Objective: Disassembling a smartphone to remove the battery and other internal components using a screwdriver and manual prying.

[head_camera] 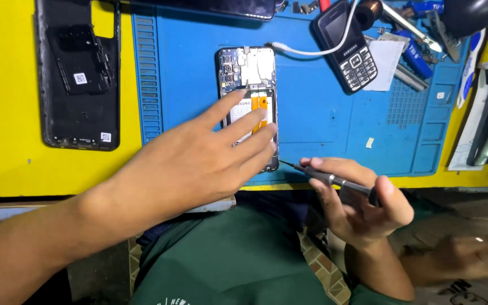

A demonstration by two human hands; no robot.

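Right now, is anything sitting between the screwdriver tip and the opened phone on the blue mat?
Nothing separate lies in the gap. The screwdriver in the right hand points at the opened phone, but the left hand rests its fingers over the phone's lower half, covering that part.

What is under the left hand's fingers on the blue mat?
The left hand rests on an opened smartphone with its back removed; circuit board, orange ribbon cables and pale battery show. The phone's lower half is covered by the fingers.
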